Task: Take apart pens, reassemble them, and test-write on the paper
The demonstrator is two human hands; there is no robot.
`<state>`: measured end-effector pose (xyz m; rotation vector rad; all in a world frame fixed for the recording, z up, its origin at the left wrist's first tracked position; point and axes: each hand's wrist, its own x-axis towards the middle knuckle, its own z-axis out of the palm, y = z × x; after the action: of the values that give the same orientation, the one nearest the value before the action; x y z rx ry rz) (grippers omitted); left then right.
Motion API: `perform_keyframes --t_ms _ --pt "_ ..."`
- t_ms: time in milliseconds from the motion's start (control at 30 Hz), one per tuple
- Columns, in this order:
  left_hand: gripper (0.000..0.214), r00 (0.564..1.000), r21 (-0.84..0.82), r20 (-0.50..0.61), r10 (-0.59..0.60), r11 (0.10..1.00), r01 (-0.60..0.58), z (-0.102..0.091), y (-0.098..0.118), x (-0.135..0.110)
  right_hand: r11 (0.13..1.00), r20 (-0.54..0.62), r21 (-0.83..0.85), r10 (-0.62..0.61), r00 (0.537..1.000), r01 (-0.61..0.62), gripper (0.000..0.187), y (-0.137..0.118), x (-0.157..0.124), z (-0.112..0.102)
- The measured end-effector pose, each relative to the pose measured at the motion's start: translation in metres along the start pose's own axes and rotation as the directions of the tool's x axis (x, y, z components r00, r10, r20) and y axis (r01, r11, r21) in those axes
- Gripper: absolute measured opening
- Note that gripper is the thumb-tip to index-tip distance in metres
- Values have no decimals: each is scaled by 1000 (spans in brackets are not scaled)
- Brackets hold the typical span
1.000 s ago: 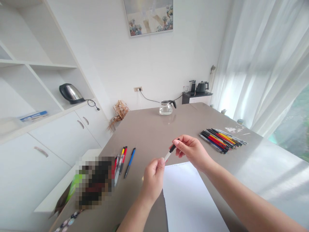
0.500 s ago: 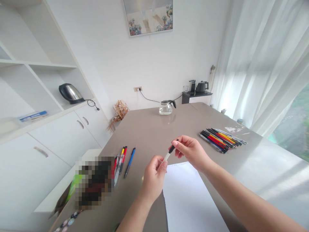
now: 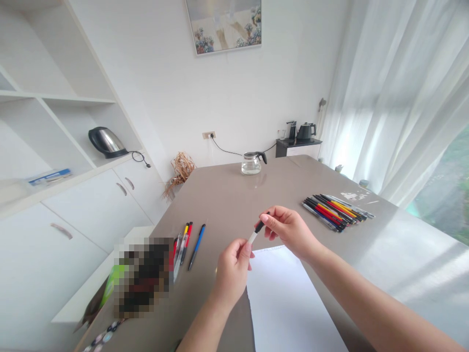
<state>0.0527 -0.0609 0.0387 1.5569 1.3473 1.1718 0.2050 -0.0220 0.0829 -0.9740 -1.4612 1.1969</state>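
Observation:
A pen with a white barrel (image 3: 252,237) and a black cap (image 3: 259,227) slants up to the right between my two hands, above the far edge of the paper. My left hand (image 3: 233,269) is closed around the barrel, its lower part hidden in the fingers. At the other end, thumb and fingers of my right hand (image 3: 289,229) pinch the black cap. Below both hands a white sheet of paper (image 3: 286,298) lies on the table. To the left, a blue pen (image 3: 197,247) lies beside several red, yellow and clear pens (image 3: 186,243).
A row of many pens (image 3: 333,212) lies at the right, with white scraps (image 3: 355,195) behind it. A glass teapot (image 3: 251,164) stands on the grey-brown table (image 3: 220,195) near its far edge. At the left edge is a blurred-out dark patch (image 3: 146,278). White cabinets (image 3: 80,220) stand left.
The view has shifted very slightly. My left hand has moved down a little along the pen; the right still grips the cap.

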Motion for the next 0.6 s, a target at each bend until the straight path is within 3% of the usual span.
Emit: perform_keyframes --t_ms 167,300,600 --pt "26 999 -43 37 17 999 -16 -2 2 0 1000 -2 9 -1 1000 1 29 -1 0 0" --pt "23 999 -23 -2 48 999 -48 -2 2 0 1000 -1 11 5 1000 -5 29 0 1 0" --pt "38 1000 62 -16 10 998 -9 -4 2 1 1000 4 5 2 1000 -2 28 3 1 -1"
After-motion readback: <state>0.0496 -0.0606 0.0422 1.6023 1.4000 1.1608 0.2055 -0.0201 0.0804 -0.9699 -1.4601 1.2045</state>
